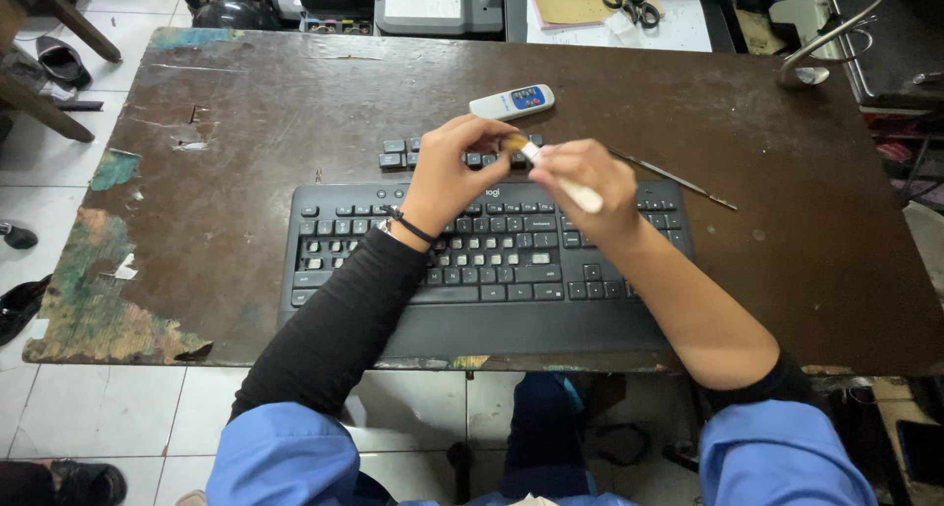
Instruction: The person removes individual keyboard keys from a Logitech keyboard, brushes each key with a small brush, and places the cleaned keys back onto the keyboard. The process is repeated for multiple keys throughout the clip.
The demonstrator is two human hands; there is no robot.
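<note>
The right hand (580,177) has its fingers curled tight around a small brush (556,177) with a white handle. The left hand (454,167) pinches something tiny at the brush tip; I cannot tell what. Both hands are up over the far edge of a black keyboard (393,270). Loose black keys (395,153) lie just beyond it, near a white remote (511,102).

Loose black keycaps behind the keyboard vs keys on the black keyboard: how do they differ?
The loose black keycaps lie in a small cluster on the bare brown table; the keys on the black keyboard sit seated in full rows. The loose ones are few, the seated many. Both are dark with pale legends.
</note>
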